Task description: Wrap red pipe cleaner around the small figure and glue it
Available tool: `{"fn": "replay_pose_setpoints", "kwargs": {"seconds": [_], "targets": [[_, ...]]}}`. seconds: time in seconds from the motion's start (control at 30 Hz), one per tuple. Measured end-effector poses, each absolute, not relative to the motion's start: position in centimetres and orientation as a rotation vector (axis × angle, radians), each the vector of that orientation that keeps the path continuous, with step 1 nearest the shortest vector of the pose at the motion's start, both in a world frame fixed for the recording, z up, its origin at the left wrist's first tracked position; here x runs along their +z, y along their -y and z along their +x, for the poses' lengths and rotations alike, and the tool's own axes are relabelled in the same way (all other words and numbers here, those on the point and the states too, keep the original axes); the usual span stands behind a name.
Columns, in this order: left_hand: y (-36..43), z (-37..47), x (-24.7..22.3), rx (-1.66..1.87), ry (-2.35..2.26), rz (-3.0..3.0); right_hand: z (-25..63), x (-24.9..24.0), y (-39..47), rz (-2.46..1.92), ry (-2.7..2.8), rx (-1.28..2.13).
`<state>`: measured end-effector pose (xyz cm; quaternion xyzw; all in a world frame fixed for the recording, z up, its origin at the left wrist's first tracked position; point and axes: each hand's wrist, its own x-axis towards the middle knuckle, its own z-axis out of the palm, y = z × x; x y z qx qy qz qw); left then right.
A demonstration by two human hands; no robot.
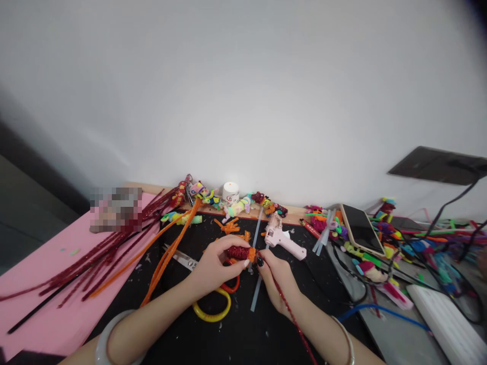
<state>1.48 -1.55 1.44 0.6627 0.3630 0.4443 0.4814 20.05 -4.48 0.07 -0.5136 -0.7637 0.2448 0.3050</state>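
Pale wall [243, 101] rising behind bench [243, 339] | left hand [215, 266] pinching red-orange coil [239, 253] | right hand [279, 276] pinching red tinsel stem [292, 313] | glue gun [288, 244] lying beyond

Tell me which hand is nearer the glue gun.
Right. The right hand is just in front of the glue gun, on the wearer's side; the left hand is farther off, toward the left and nearer the wearer.

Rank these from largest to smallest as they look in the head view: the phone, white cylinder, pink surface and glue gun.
1. Pink surface, by far, though partly covered
2. Phone and glue gun: too close in apparent size to rank
3. White cylinder
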Motion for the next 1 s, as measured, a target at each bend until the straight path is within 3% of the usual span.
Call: {"fn": "replay_pose_setpoints", "kwargs": {"seconds": [1.0], "targets": [[1.2,1.1,0.7,1.040,-0.979,1.569,20.6,0.1,3.1,-1.293,1.734,0.782]]}}
